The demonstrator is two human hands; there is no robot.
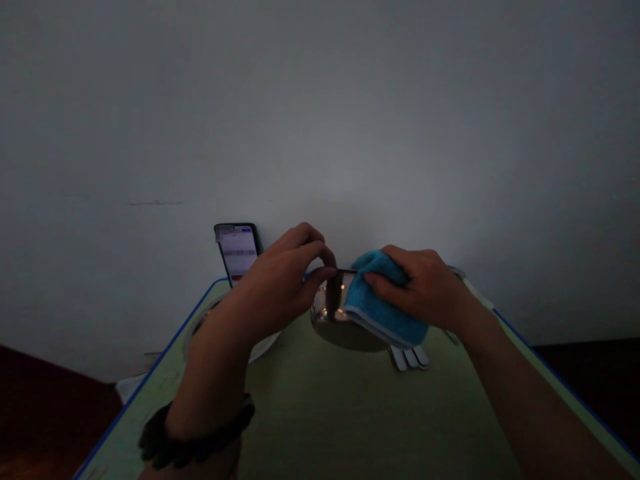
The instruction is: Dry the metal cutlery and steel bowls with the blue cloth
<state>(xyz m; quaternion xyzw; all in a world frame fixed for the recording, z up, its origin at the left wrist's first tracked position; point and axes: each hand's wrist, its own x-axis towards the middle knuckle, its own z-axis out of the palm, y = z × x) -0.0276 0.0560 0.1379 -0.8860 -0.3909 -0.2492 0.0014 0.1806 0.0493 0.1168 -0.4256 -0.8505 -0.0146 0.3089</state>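
Observation:
A shiny metal bowl (333,310) is held tilted above the table, its outer side facing me. My left hand (295,270) pinches its rim at the left between thumb and fingers. A blue cloth (380,307) with a pale edge hangs over the rim on the right. My right hand (423,283) is closed on this cloth, thumb on the near side, pressing it against the bowl. The inside of the bowl is hidden from me.
A phone (237,250) leans upright against the wall (320,120). Behind my left forearm lies a partly hidden white dish (265,347). Several pale handles (411,359) lie below the cloth. The greenish table (340,413) has a blue edge.

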